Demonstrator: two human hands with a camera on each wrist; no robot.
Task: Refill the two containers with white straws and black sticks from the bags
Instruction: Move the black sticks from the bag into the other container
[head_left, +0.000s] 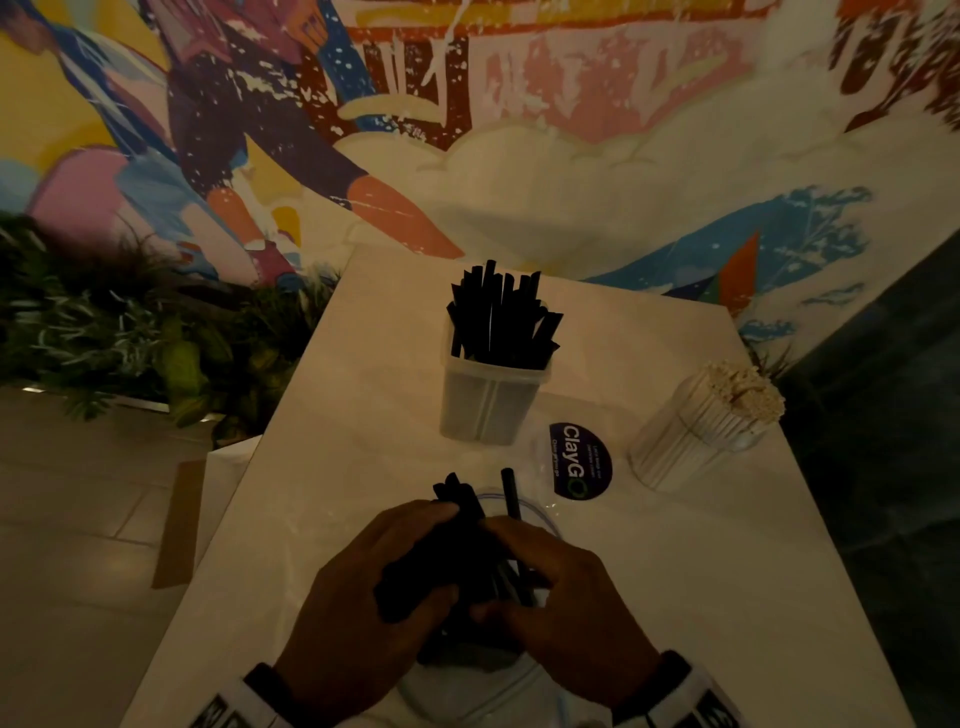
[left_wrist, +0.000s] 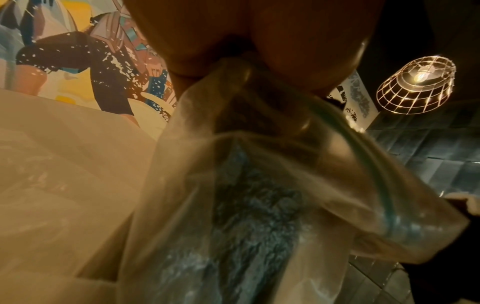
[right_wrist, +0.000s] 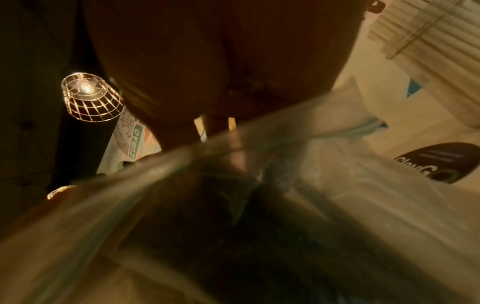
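A: Item: black sticks (head_left: 457, 561), lower centre, gripped by left hand (head_left: 363, 587) and right hand (head_left: 566, 592) over bag (head_left: 540, 512).

B: Advice: square ends before loading the centre container (head_left: 491, 402).

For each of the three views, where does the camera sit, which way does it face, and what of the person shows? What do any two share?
Head: above the table, facing forward and down; shows left hand and right hand around black sticks.
Left wrist: under the left hand, looking up along the clear bag toward the mural.
Right wrist: under the right hand, looking up past the bag.
Shared: both wrist views catch the wire lamp; head and right wrist show the ClayGo sticker.
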